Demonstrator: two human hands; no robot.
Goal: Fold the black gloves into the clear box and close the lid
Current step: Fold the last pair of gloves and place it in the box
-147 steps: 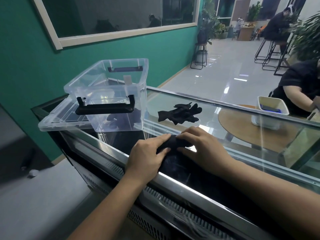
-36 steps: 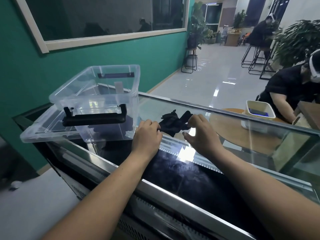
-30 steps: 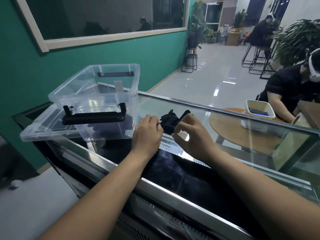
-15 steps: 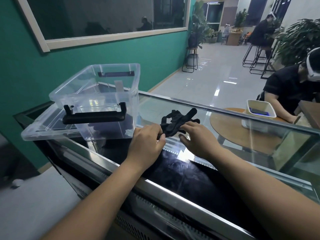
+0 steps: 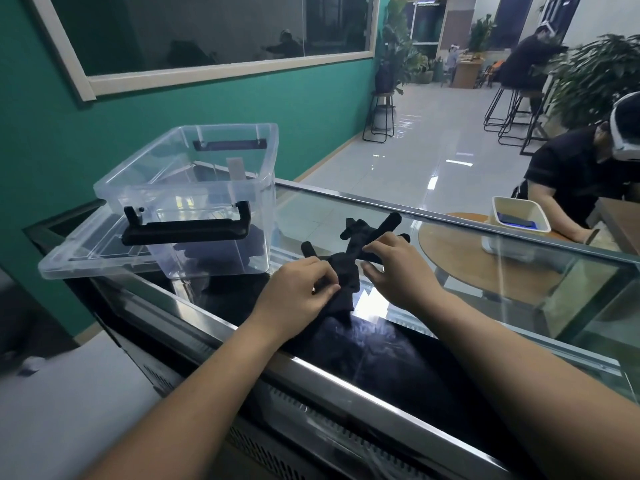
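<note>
Lying flat at the far left, the lid (image 5: pixel 65 263) sits under the box (image 5: pixel 187 174), whose top is open. A dark heap (image 5: pixel 221 256) on the box floor is probably folded glove, though the wall blurs it. Just right of the box, the left hand (image 5: pixel 294 296) pinches the near end of a glove (image 5: pixel 348 271) with curled fingers. The glove lies stretched on the glass table (image 5: pixel 485 282), its fingers splayed away from the person. The right hand (image 5: pixel 398 271) pinches its far part between thumb and forefinger. Five seconds ago this glove lay alone at mid-table while both hands pressed another near the edge. That one is gone from the table, and this one has been drawn close and pulled straight. Judgement: flattening is under way; folding, boxing and the lid remain.
</note>
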